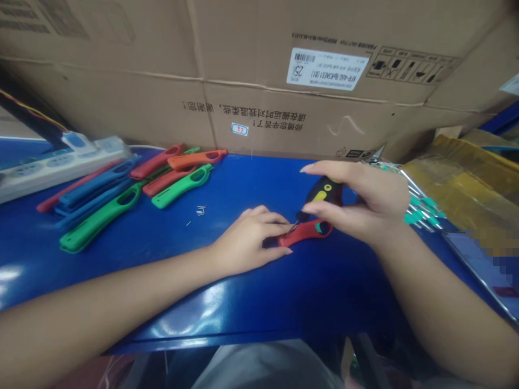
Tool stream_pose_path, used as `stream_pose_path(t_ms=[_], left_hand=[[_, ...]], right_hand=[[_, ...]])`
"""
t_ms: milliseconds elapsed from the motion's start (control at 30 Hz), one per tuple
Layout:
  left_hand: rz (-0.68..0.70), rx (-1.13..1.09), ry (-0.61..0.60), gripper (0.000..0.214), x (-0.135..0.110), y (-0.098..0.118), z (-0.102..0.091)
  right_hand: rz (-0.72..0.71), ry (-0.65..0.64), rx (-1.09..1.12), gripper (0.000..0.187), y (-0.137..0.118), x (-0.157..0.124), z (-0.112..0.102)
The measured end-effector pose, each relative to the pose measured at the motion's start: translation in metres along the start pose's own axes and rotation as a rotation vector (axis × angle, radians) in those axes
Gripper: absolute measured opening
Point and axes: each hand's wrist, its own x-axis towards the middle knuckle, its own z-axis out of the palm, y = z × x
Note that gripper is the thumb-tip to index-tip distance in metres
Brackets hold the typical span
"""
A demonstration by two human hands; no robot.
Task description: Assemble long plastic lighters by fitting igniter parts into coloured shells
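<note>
"Where is the red plastic handle (302, 233) sitting?"

"It is lying on the blue table (251, 302), with its left end resting between the thumb and forefinger of the left hand (251, 237). The thumb is pressing at the near edge and the forefinger is reaching along the far side, so the two are pinching that end"

"And the rest of it?"

"The looped end is pointing right, clear of the left fingers and lying just below the right hand (367, 197)"

"What is that hand gripping?"

"A black and yellow screwdriver (324, 195). Its thumb and forefinger are clamping the grip, with the forefinger's tip jutting past it. The shaft is slanting down to the red handle, meeting it just beside the left fingertips; whether it is sitting in a screw, I cannot tell"

"Anything else nearby?"

"Small metal pieces (201, 210) are lying beyond the left wrist, coloured handles (178, 189) are piling up farther left, and green-tipped rods (424, 213) are lying behind the right wrist"
</note>
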Motion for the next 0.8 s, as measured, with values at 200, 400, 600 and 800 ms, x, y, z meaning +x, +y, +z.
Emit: stream_pose_path(t_ms=[200, 400, 600, 800], left_hand=[[-0.004, 0.013, -0.001, 0.038, 0.0010, -0.0001, 0.0004], [-0.002, 0.022, 0.004, 0.037, 0.0006, -0.0018, 0.0008], [0.004, 0.024, 0.009, 0.037, 0.0006, -0.0010, 0.0017], [-0.007, 0.022, 0.005, 0.036, 0.0008, 0.0002, 0.0002]], right_hand=[[0.128, -0.113, 0.229, 0.033, -0.0104, 0.0020, -0.0006], [0.004, -0.021, 0.113, 0.029, -0.0058, 0.0041, -0.0005], [0.061, -0.040, 0.165, 0.029, -0.0066, 0.0029, -0.0018], [-0.007, -0.031, 0.128, 0.034, -0.0095, 0.0047, -0.0019]])
